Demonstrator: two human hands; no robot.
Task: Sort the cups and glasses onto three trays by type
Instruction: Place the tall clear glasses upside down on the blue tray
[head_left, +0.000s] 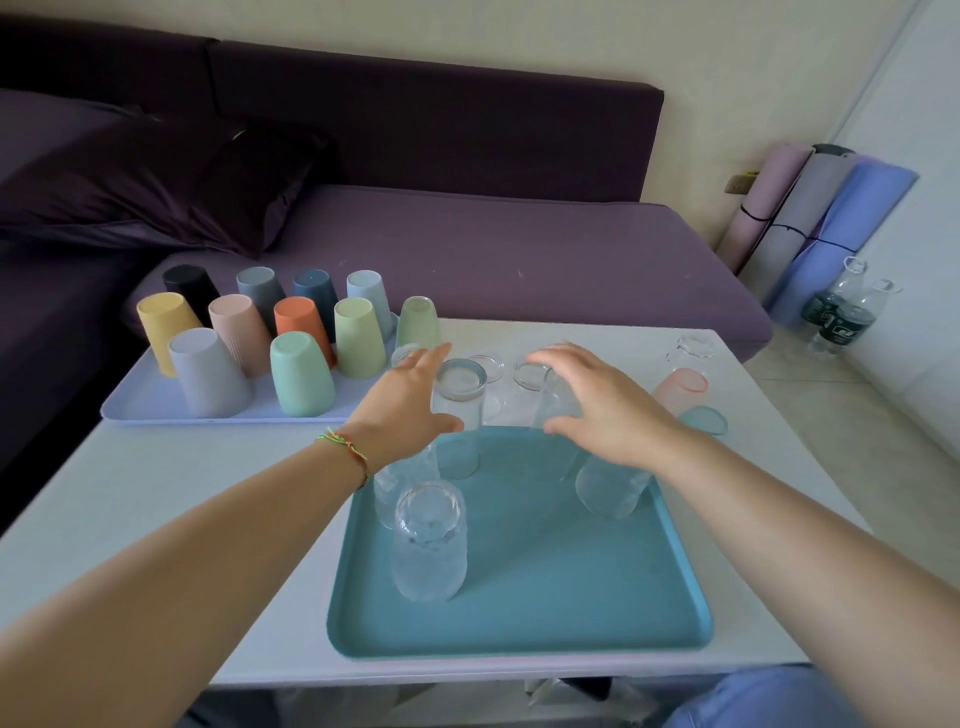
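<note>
The teal tray (519, 623) lies right in front of you on the white table (156, 499), with clear glasses standing mouth-down on it: one nearest you (430, 540), one at the right (610, 488) and a tall glass (460, 395) at the far edge. Your left hand (410, 395) hovers just left of that tall glass and your right hand (597, 400) over another glass (558, 405); both have spread fingers and grip nothing. A woven bracelet (345, 449) circles your left wrist. Beyond your hands, small clear glasses (530, 374) stand on the table, and to the right a frosted pink glass (680, 389). At the left, a lavender tray (150, 400) carries upturned coloured cups (301, 374). Behind is a purple sofa (493, 249); rolled mats (810, 218) and water bottles (841, 312) stand by the wall, their dark labels too blurred to read.
</note>
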